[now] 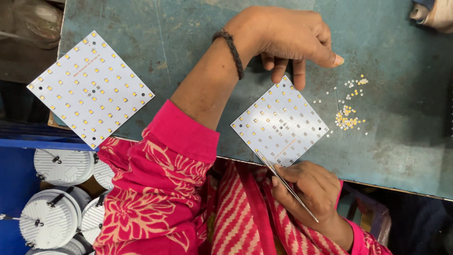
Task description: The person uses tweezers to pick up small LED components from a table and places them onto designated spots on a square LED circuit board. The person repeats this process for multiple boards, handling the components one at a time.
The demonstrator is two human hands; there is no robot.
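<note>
A white square LED board (pixel 283 123) lies turned like a diamond on the blue-green worktop (pixel 188 38). Small yellow chips fill its upper rows, while the lower pads are bare. My left hand (pixel 288 40), with a dark braided band at the wrist, reaches over from the left, and its curled fingertips rest on the board's top corner. My right hand (pixel 311 189) is at the table's near edge and grips thin metal tweezers (pixel 283 182), whose tips touch the board's lower corner. A loose heap of tiny yellow LED chips (pixel 348 118) lies just right of the board.
A second LED board (pixel 89 87), fully covered with chips, lies at the table's left edge. Several round white lamp housings (pixel 52 212) sit in a blue crate at the lower left. Another person's hand (pixel 436 14) shows at the top right corner.
</note>
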